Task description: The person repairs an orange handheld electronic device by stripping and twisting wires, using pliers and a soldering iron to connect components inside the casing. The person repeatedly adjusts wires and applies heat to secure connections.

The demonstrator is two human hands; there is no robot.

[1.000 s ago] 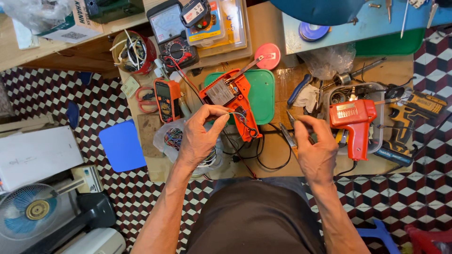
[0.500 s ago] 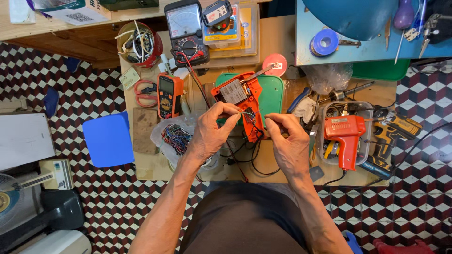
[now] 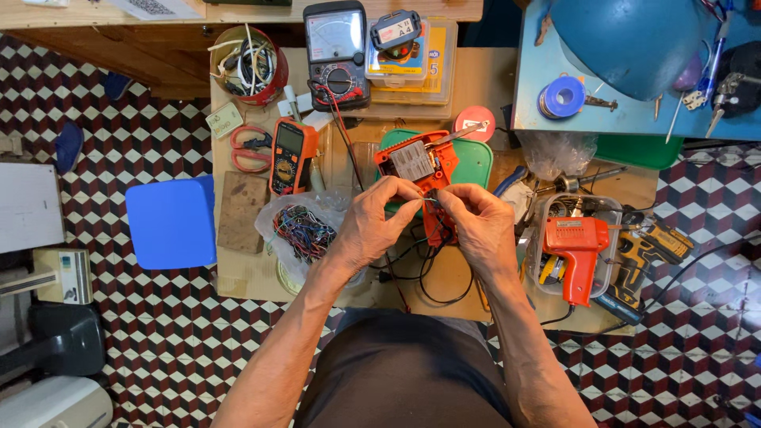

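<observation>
Opened orange tool casing (image 3: 416,170), lying mid-table on a green lid (image 3: 476,162), insides exposed: left hand (image 3: 372,226) and right hand (image 3: 476,222) are pinching a thin wire (image 3: 432,200) between fingertips above it, casing remaining unclosed.

Over the small wooden workbench (image 3: 238,269), the left hand (image 3: 372,226) and right hand (image 3: 476,226) met fingertip to fingertip, pinching something too small to make out, right above an opened orange tool casing (image 3: 412,162). Black wires (image 3: 432,277) trailed beneath. An orange multimeter (image 3: 290,156) lay left, an orange soldering gun (image 3: 579,254) right.
</observation>
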